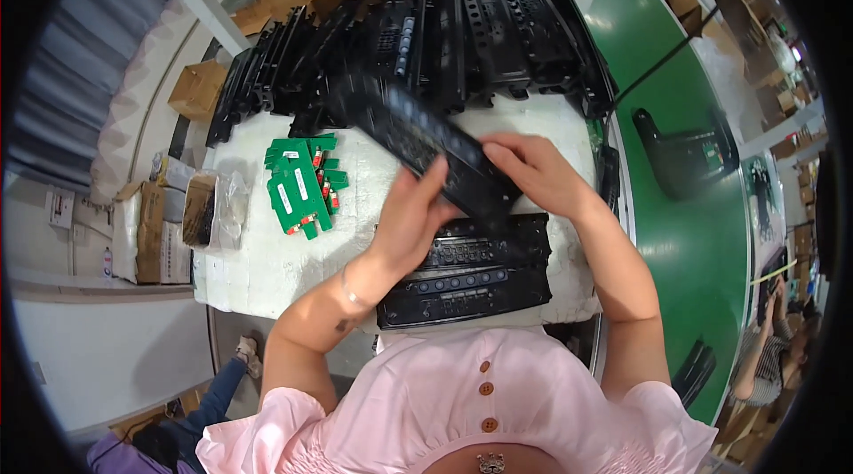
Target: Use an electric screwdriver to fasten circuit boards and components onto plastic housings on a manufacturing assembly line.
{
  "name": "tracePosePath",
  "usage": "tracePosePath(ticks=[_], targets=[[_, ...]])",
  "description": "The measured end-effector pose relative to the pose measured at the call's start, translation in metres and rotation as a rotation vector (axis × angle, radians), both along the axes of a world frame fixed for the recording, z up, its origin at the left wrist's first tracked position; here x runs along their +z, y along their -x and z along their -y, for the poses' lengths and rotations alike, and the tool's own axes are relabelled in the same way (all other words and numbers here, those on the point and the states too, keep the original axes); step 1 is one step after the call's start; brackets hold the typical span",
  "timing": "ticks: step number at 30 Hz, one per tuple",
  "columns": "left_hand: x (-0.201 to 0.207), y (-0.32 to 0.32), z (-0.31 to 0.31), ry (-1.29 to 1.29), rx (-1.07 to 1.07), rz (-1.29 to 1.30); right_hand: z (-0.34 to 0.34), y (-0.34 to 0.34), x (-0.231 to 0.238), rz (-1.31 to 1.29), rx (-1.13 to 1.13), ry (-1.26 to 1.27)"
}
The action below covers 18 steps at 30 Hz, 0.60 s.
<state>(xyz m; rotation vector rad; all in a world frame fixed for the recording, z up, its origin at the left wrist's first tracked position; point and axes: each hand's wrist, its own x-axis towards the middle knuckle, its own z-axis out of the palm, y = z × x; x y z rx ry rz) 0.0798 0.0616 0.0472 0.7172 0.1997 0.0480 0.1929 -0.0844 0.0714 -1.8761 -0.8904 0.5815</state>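
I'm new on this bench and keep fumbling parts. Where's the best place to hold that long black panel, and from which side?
Judging by its long, narrow shape, grip the long black panel at its near end, from both long edges. That is how the left hand and right hand hold it here, with the far end tilted up and away.

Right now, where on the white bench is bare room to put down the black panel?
Bare white bench lies at the near left, below the green boards and left of the flat panels. A thin strip shows between the upright panel row and the right hand. The far edge and the middle, under both hands, are crowded.
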Motion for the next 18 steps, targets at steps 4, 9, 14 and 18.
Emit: tracePosePath(ticks=[4, 9, 14, 18], targets=[[-0.012, 0.048, -0.027, -0.044, -0.485, -0.237, 0.016, -0.009, -0.025, -0.014, 0.0, 0.138], [0.012, 0.042, -0.045, -0.418, -0.561, -0.189, 0.023, -0.023, -0.051, 0.412, -0.047, -0.114], [0.025, -0.023, -0.086, -0.863, -0.165, -0.019, 0.033, -0.041, -0.049, 0.571, 0.144, 0.048], [0.02, -0.103, -0.11, -1.687, 0.214, 0.073, 0.038, -0.04, -0.046, 0.745, 0.098, 0.005]])
